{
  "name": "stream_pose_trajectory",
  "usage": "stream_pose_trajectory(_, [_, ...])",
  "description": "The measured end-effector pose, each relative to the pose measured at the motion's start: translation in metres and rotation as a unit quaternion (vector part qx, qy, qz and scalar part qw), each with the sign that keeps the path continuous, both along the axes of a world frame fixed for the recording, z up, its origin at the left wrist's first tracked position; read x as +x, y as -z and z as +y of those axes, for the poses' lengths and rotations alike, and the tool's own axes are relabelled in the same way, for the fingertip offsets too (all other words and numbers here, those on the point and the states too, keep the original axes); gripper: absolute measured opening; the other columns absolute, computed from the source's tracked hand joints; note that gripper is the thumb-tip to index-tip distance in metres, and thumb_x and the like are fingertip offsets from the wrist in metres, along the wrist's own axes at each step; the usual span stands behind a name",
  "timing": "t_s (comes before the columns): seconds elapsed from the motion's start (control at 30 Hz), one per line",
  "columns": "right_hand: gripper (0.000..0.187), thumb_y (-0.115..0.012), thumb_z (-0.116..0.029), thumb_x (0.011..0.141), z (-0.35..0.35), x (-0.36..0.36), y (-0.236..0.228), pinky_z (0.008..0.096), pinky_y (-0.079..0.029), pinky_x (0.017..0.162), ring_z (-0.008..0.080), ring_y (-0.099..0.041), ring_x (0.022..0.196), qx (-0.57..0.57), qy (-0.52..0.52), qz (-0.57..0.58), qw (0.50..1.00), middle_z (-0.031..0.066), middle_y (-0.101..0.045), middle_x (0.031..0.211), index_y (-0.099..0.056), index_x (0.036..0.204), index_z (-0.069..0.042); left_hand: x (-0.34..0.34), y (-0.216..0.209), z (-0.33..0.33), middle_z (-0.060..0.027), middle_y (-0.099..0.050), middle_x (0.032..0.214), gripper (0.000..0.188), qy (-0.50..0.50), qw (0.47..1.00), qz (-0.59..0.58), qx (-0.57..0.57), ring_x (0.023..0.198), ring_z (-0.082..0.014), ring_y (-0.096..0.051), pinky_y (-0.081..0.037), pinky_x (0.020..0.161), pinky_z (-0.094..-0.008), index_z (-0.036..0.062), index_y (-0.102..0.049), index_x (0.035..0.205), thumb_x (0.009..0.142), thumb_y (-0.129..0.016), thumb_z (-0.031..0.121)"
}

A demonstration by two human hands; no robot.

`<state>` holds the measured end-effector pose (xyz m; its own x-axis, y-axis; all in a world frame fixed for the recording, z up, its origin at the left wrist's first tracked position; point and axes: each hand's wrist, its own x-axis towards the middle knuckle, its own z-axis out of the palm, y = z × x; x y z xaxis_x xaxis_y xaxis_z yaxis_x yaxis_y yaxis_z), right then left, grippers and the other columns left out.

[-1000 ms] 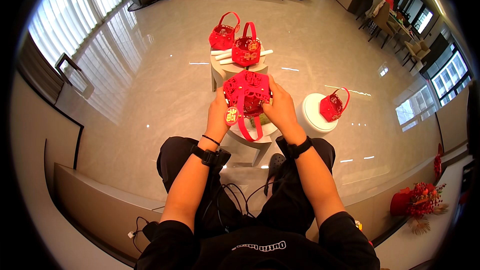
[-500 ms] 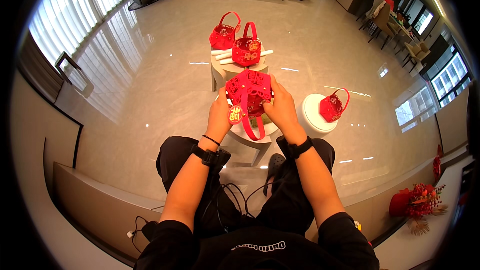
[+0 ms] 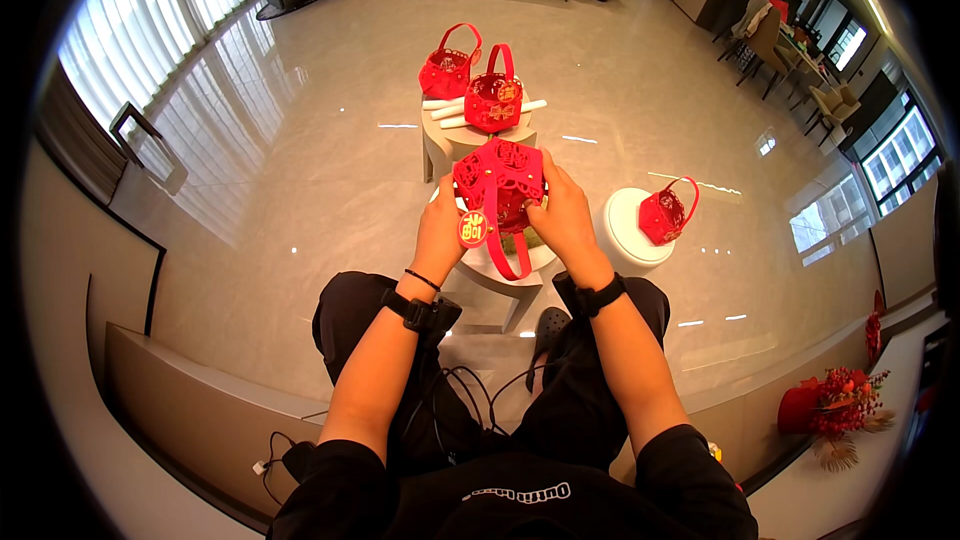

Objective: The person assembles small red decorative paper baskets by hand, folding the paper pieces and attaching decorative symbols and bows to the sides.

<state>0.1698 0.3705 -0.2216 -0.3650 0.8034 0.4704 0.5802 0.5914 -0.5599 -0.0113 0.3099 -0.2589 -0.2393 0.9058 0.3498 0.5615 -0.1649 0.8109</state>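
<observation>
Between my hands is a red cut-out felt basket (image 3: 518, 160), tilted so its pierced side faces up and its strap handle (image 3: 507, 258) hangs toward me. My left hand (image 3: 438, 228) grips its left side and my right hand (image 3: 563, 215) its right side, thumb pressed on the lower edge. A round red tag with a yellow character (image 3: 473, 229) dangles by my left fingers. Some fingertips are hidden behind the felt. Below the basket is a pale stool (image 3: 528, 287), with something greenish on it, mostly covered.
Beyond my hands, two red baskets (image 3: 494, 105) and several white rolls (image 3: 450, 112) rest on another pale stool (image 3: 437, 152). Another red basket (image 3: 664, 217) sits on a round white stool (image 3: 625, 230) to the right. Dark cables (image 3: 470, 390) lie across my lap.
The round tag has turned and shifted slightly to the right. Both hands keep their grip on the basket, which has barely moved.
</observation>
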Motion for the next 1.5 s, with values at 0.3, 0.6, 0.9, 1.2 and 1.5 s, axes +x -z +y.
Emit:
stream_pose_trajectory(0.3, [0.075,-0.068,-0.004,0.07,0.003,0.001,0.003,0.0408,-0.051,0.085,0.0379,-0.059,0.104,0.002,0.001,0.0,1.0,0.0234,-0.059,0.115,-0.038,0.138,0.002,0.003,-0.004,-0.001,-0.0231,-0.066,0.097,0.055,-0.005,1.0,0.001,-0.003,0.08,-0.0366,-0.067,-0.053,0.069,-0.0417,0.0013,-0.043,0.123,0.077,-0.071,0.01])
stream_pose_trajectory(0.6, [0.076,-0.068,-0.004,0.07,0.004,0.002,0.006,0.0405,-0.05,0.087,0.0375,-0.058,0.106,-0.004,-0.002,0.003,1.0,0.0233,-0.057,0.119,-0.037,0.139,0.002,0.0,0.005,0.001,-0.0159,-0.066,0.098,0.061,0.003,1.0,0.009,0.013,0.074,-0.0301,-0.067,-0.051,0.066,-0.0403,0.0048,-0.041,0.13,0.083,-0.072,0.026])
stream_pose_trajectory(0.9, [0.076,-0.069,-0.004,0.07,0.004,0.001,0.006,0.04,-0.051,0.086,0.0372,-0.059,0.105,-0.001,0.005,-0.001,1.0,0.0226,-0.058,0.117,-0.038,0.139,0.001,0.0,0.007,0.002,-0.0154,-0.066,0.097,0.062,0.005,1.0,0.009,0.013,0.074,-0.0299,-0.067,-0.051,0.066,-0.0399,0.0052,-0.04,0.132,0.083,-0.072,0.027])
stream_pose_trajectory(1.2, [0.075,-0.069,-0.004,0.07,0.003,0.001,0.005,0.0401,-0.051,0.084,0.037,-0.059,0.103,0.001,0.0,0.013,1.0,0.0222,-0.059,0.115,-0.039,0.138,0.0,0.001,0.005,0.001,-0.0167,-0.066,0.101,0.063,0.01,1.0,0.01,-0.004,0.076,-0.0304,-0.067,-0.052,0.068,-0.04,0.0054,-0.04,0.132,0.083,-0.072,0.027])
stream_pose_trajectory(1.5, [0.074,-0.067,-0.004,0.07,0.001,0.002,0.0,0.0401,-0.051,0.085,0.0366,-0.059,0.103,-0.014,0.0,0.008,1.0,0.0218,-0.058,0.117,-0.038,0.138,0.001,0.002,0.007,0.002,-0.017,-0.066,0.104,0.065,0.011,1.0,0.006,0.001,0.077,-0.0292,-0.068,-0.053,0.07,-0.0385,0.0066,-0.039,0.135,0.082,-0.072,0.027])
